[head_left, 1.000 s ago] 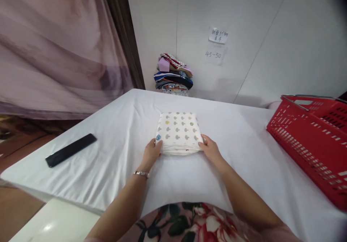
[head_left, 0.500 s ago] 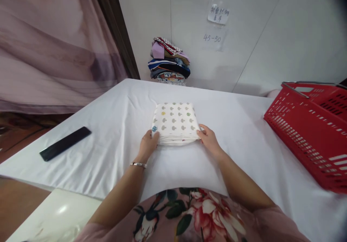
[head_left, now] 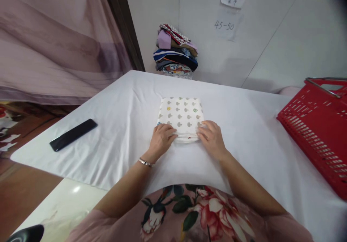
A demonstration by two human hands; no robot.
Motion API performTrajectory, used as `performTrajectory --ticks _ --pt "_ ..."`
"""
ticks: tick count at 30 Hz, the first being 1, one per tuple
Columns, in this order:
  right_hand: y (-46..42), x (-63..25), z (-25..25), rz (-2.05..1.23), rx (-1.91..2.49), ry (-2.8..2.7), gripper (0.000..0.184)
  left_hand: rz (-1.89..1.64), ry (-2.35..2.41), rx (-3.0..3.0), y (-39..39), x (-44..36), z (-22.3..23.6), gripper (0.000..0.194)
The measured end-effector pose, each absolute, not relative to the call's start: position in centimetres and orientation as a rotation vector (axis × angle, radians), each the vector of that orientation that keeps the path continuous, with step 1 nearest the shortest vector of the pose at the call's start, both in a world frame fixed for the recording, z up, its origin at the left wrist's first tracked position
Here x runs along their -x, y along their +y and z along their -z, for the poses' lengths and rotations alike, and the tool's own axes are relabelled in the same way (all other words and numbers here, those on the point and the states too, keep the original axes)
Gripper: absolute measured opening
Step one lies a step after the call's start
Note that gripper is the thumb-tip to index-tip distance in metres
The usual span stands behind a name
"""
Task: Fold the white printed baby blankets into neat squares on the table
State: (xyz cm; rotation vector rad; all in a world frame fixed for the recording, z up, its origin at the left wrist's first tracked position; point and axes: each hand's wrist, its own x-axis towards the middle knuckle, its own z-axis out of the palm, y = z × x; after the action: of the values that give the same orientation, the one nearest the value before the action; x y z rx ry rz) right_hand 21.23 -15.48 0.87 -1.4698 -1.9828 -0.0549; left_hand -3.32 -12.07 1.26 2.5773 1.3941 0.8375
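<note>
A white folded cloth printed with grey shapes and a few coloured ones lies flat on the white-covered table in front of me. My left hand is closed on its near left corner, fingers over the top and thumb along the front edge. At the near right corner, my right hand grips the cloth the same way, fingertips curled on the front edge. Layered folds show between the two hands. Parts of the near corners are hidden under my fingers.
A long black flat object lies on the white tablecloth to the left. At the right stands a red plastic basket with a metal handle. Beyond the far edge is a pile of folded fabrics against the wall.
My fingers have shifted from the cloth's sides onto its near corners, with the left hand now over the top. The view has tilted down and turned slightly left.
</note>
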Motion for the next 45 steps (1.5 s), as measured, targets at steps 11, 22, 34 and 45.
performTrajectory --ticks 11,22,34,45 --pt "-14.5 -20.1 -0.9 -0.021 1.391 -2.208 0.013 -0.587 1.185 -2.771 -10.2 3.4 -1.8 0.014" --pt "-14.0 -20.0 -0.3 0.033 1.333 -2.211 0.020 -0.704 1.225 -2.863 -10.4 3.1 -1.3 0.027" --pt "-14.2 -19.9 -0.4 -0.006 1.324 -2.246 0.021 -0.846 1.159 -2.634 -10.8 3.1 -1.0 0.023" --pt "-14.9 -20.4 -0.1 -0.037 1.292 -2.284 0.024 -0.663 1.050 -2.772 -11.2 4.1 -0.8 0.025"
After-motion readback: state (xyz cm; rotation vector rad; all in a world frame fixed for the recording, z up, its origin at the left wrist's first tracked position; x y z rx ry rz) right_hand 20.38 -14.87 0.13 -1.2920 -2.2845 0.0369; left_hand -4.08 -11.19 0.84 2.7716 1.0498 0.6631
